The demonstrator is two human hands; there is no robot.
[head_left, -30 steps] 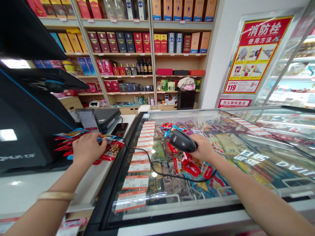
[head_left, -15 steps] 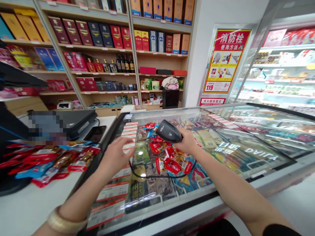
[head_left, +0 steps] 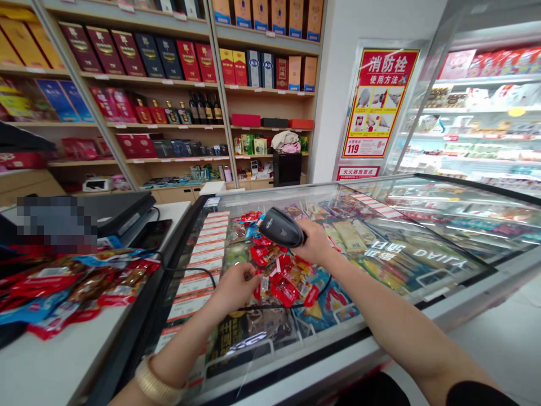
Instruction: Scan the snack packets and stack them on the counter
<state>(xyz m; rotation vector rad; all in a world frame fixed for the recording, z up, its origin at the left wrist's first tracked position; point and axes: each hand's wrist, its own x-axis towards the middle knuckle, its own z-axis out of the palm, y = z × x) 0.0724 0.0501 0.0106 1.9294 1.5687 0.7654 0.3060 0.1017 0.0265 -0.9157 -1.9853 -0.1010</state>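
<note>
In my right hand [head_left: 316, 243] is a black barcode scanner [head_left: 281, 227], its head pointing left above a pile of small snack packets [head_left: 284, 276]. The packets are mostly red, some blue, and lie on the freezer's glass top [head_left: 253, 352]. My left hand [head_left: 237, 288], with a gold bracelet at the wrist, is at the pile's left edge. Its thumb and forefinger are curled in a pinch at a red snack packet [head_left: 257, 291], partly hidden by the fingers. The scanner's black cable [head_left: 190, 269] runs across the glass and under my left hand.
On the white counter [head_left: 80, 361] at left lies another heap of red and blue snack packets [head_left: 80, 287]. A phone [head_left: 152, 234] and a dark machine [head_left: 120, 211] are behind it. Shelves of boxed bottles [head_left: 169, 59] line the back wall; a lit display cooler [head_left: 490, 113] stands right.
My left hand has moved right and down to the pile, its fingers closing at a packet. My right hand still holds the scanner over the packets. The view has shifted slightly right.
</note>
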